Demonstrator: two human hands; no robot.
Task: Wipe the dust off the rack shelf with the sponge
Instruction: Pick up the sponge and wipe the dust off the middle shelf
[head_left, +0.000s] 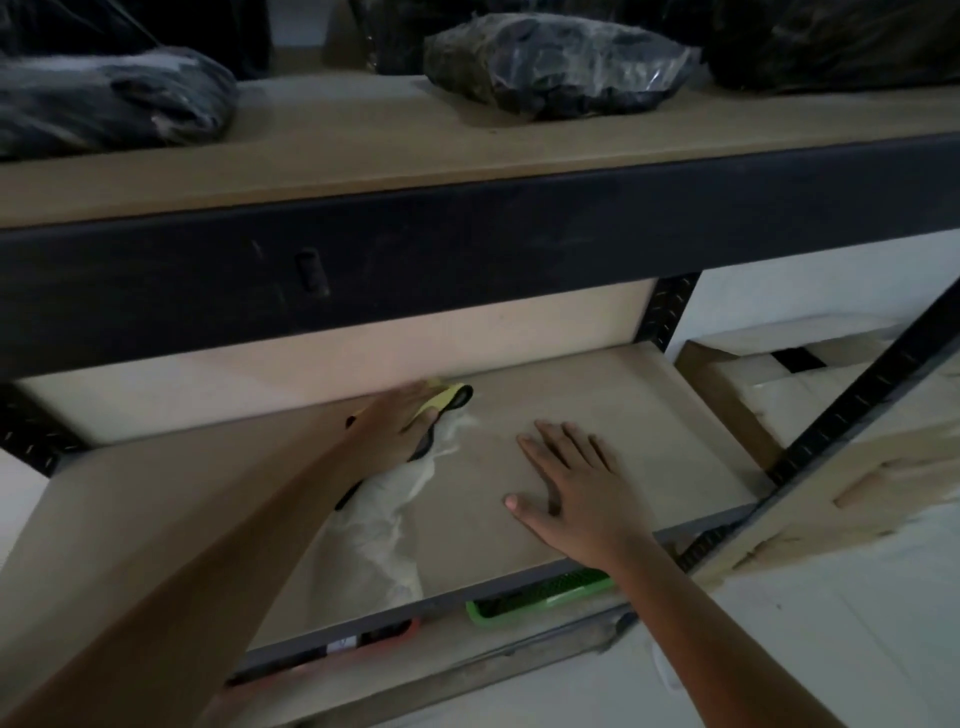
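Note:
The middle rack shelf (597, 410) is a pale brown board under a black beam. My left hand (400, 421) presses a yellow sponge with a dark edge (451, 397) onto the board near its back edge, fingers laid over it. A light dusty smear trails on the board beside the sponge. A thin whitish plastic sheet (384, 525) lies under and beside my left forearm. My right hand (576, 478) rests flat on the shelf to the right, fingers spread and straight, holding nothing.
The upper shelf (332, 150) carries dark plastic-wrapped bundles (550, 62). Black perforated uprights (852, 405) frame the rack. A green basket (540, 597) shows below the shelf's front edge. Cardboard boxes (753, 384) stand to the right.

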